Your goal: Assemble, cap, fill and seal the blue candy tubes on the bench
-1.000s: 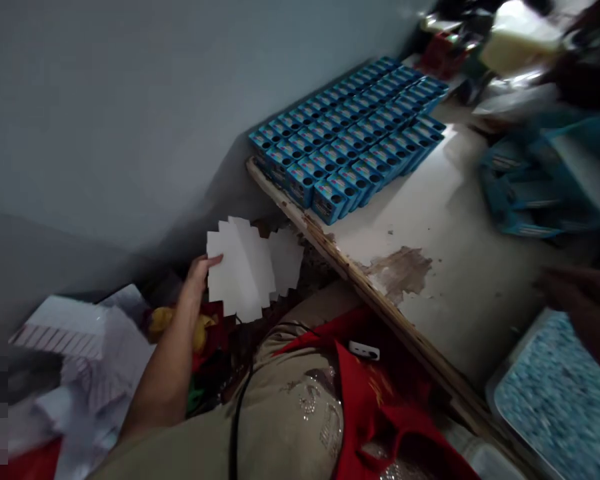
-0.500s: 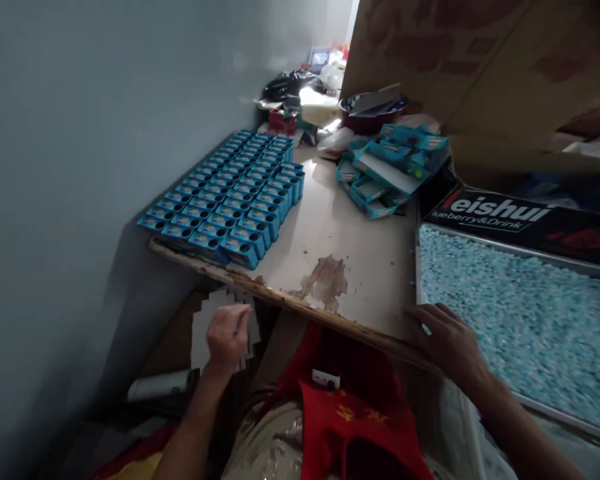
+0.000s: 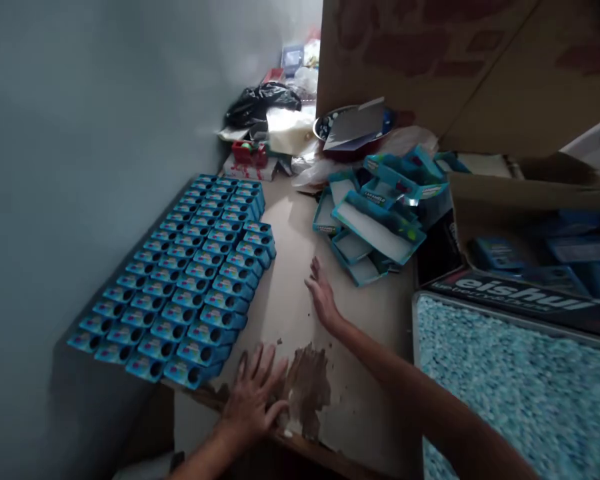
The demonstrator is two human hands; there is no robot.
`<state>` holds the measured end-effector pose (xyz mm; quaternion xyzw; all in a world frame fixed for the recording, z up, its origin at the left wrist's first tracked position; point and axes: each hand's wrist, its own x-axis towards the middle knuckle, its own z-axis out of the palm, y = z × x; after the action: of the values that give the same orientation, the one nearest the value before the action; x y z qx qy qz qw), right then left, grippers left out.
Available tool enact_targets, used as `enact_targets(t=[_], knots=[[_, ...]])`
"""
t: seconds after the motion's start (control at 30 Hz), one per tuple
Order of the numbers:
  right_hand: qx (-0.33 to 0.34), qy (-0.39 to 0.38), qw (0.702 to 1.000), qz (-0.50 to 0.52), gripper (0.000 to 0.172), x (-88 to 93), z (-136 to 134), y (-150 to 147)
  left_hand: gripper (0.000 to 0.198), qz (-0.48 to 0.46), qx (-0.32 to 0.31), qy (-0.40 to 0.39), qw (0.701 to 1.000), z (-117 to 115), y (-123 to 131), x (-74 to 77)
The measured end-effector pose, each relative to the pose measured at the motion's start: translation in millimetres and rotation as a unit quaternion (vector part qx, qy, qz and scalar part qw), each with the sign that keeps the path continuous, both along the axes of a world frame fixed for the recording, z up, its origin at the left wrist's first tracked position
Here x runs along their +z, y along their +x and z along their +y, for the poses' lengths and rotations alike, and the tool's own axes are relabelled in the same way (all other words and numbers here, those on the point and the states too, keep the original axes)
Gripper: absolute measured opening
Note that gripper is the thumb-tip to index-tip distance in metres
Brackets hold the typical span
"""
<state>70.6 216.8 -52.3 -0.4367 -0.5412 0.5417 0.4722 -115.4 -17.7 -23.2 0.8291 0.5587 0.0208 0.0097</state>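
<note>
My left hand (image 3: pixel 255 393) lies flat on the near edge of the worn table (image 3: pixel 290 293), fingers spread, holding nothing. It rests beside the near corner of a block of small blue boxes (image 3: pixel 190 267) set in tight rows along the wall. My right hand (image 3: pixel 323 293) reaches out over the middle of the table, fingers stretched and empty. It points toward a loose pile of flat blue cartons (image 3: pixel 375 213) a little beyond it.
A metal tray of small pale blue pieces (image 3: pixel 520 387) fills the right front. Behind it stand a large cardboard box (image 3: pixel 455 67) and a dark printed box (image 3: pixel 525 293). Black bag (image 3: pixel 260 103), bowl (image 3: pixel 353 130) and clutter crowd the far end. A grey wall (image 3: pixel 80 133) runs along the left.
My left hand has let go of the white zigzag card below the table and come up flat onto the table edge. My right hand moved from the tray's edge out over the table.
</note>
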Motion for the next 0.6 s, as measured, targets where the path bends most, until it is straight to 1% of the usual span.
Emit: enact_targets(t=[0.03,0.07,0.13,0.2,0.23,0.3,0.37,0.4,0.47,0.5,0.53,0.57,0.6], knots=[[-0.047,-0.06,0.994,0.076,0.086,2.1,19,-28,0.088,0.006,0.0,-0.003,1.0,1,-1,1.8],[-0.074,-0.101,0.984,0.124,0.089,5.8,37,-55,0.089,0.012,0.001,-0.007,1.0,2,-1,3.0],[-0.099,-0.13,0.972,0.169,0.091,16.2,66,-105,0.089,0.016,0.008,-0.02,1.0,4,-2,3.4],[-0.086,-0.139,0.974,0.156,0.096,28.1,85,-144,0.085,0.001,0.009,-0.031,0.999,3,-2,2.2],[-0.075,-0.148,0.977,0.134,0.099,34.2,90,-158,0.081,-0.014,0.008,-0.039,0.999,2,-3,2.2],[-0.059,-0.17,0.98,0.085,0.104,47.5,92,-170,0.074,-0.053,0.019,-0.069,0.996,3,-5,5.8],[-0.044,-0.186,0.98,0.053,0.102,63.9,87,-159,0.063,-0.105,0.049,-0.121,0.986,12,-9,15.9],[-0.032,-0.18,0.982,0.034,0.095,73.9,84,-146,0.055,-0.142,0.06,-0.15,0.977,21,-12,23.2],[-0.013,-0.147,0.989,-0.029,0.075,98.0,79,-108,0.039,-0.232,0.063,-0.188,0.952,51,-15,40.0],[-0.021,-0.122,0.99,-0.072,0.064,112.3,81,-84,0.036,-0.274,0.063,-0.192,0.94,71,-15,48.3],[-0.047,-0.099,0.988,-0.11,0.057,128.0,87,-58,0.034,-0.308,0.066,-0.185,0.931,94,-13,55.8],[-0.091,-0.068,0.983,-0.142,0.053,144.7,99,-31,0.033,-0.334,0.073,-0.172,0.924,120,-9,62.1],[-0.147,-0.033,0.974,-0.168,0.049,161.9,117,-4,0.031,-0.354,0.086,-0.157,0.918,147,-2,67.2]])
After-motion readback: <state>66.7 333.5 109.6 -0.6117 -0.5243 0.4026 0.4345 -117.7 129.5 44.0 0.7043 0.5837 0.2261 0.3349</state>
